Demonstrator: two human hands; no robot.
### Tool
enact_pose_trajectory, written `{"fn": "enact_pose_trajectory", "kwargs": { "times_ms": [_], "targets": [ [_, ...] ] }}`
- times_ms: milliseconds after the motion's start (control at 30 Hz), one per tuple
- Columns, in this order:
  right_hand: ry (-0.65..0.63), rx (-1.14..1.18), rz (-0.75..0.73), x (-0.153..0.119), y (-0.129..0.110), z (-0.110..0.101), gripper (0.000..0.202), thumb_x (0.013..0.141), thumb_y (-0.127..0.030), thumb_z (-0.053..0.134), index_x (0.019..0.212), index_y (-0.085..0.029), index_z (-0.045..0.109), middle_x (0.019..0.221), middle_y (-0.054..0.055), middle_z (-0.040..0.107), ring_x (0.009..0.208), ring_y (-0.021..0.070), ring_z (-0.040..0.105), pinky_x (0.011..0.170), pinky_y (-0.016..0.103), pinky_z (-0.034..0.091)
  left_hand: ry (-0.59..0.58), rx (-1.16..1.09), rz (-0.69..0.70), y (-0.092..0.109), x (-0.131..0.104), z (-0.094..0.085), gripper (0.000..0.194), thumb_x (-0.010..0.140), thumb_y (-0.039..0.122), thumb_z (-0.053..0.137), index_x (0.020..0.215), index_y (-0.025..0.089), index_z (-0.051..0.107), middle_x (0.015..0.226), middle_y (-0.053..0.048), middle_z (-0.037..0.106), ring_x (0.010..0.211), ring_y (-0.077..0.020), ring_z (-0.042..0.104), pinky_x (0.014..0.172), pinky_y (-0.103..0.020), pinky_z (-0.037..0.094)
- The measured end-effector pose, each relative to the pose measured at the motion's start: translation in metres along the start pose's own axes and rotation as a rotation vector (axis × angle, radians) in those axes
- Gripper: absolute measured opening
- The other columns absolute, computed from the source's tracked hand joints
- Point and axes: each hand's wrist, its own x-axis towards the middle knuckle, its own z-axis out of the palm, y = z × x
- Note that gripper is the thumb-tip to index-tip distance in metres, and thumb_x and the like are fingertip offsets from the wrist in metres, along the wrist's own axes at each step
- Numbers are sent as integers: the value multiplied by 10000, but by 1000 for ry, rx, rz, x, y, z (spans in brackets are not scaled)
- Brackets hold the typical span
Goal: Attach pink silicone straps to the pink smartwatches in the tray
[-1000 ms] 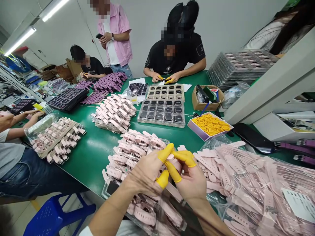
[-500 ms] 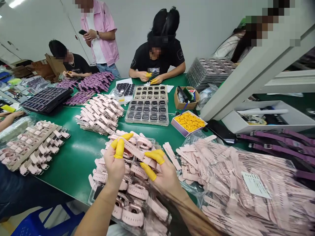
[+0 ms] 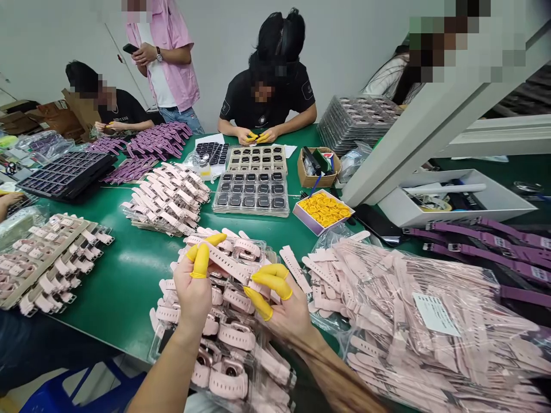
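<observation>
A pale pink watch strap (image 3: 229,266) with a row of holes is stretched between my two hands. My left hand (image 3: 193,282) pinches its left end with fingers in yellow finger cots. At the other end my right hand (image 3: 287,307), also in yellow finger cots, is closed on the strap near its lower right end. Exactly what sits between the right fingertips is hidden. Below both hands is a stacked clear tray of pink-strapped watches (image 3: 230,376). To the right lie loose pink straps (image 3: 323,269) beside a plastic bag of more straps (image 3: 469,338).
Yellow finger cots fill a small box (image 3: 322,227). Black watch faces sit in a clear tray (image 3: 251,195) ahead. More pink straps (image 3: 167,198) are piled left of it, purple straps (image 3: 495,244) at far right. A co-worker (image 3: 267,94) works across the green table (image 3: 129,310).
The whole view has shifted slightly. My hands still hold the strap in nearly the same pose. Across the table, the co-worker's hands have come together.
</observation>
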Motion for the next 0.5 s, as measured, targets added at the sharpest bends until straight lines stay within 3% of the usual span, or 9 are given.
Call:
{"fn": "enact_pose_trajectory", "kwargs": {
  "times_ms": [233, 500],
  "targets": [
    [-51, 41, 77, -7, 5, 1, 301, 943, -214, 713, 1220, -327, 690, 993, 49, 638, 810, 207, 669, 679, 370, 624, -27, 55, -11, -2, -3, -1, 349, 911, 466, 734, 1050, 153, 802, 1104, -134, 808, 969, -274, 780, 685, -298, 669],
    [-78, 11, 58, -10, 8, 3, 310, 951, -218, 703, 1234, -344, 698, 1023, 54, 638, 812, 194, 664, 670, 347, 613, -56, 58, -46, -8, -5, -4, 350, 908, 451, 739, 1106, 166, 783, 1214, -141, 774, 1083, -299, 750, 764, -325, 670]
  ]
}}
